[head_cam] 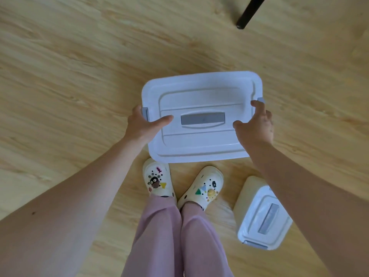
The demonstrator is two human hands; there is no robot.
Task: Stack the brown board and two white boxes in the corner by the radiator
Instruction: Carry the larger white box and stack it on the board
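1. The left hand (142, 125) grips the left short side of a white box (201, 116), its thumb lying across the lid and its fingers wrapped around the grey side latch (145, 114).
2. The right hand (254, 124) grips the opposite short side of the same box, thumb on the lid, fingers curled over the edge by the other grey latch (260, 100).
3. The white box is held between the two hands in front of the person, lid up and roughly level, above the wooden floor (79, 76). Whether its base touches the floor cannot be told from this angle.
4. A grey handle (202, 117) lies flat in a recess at the middle of the lid.
5. Just below the box's near edge are the person's two feet in cream clogs (158, 179) decorated with small coloured charms, with pink trousers (175, 236) above them.
6. A second white box (263, 216) sits on the floor to the right of the feet, partly hidden behind the right forearm; it has the same grey handle and a grey latch on its near side.
7. A black furniture leg (249, 13) stands on the floor at the top right, well apart from both boxes.
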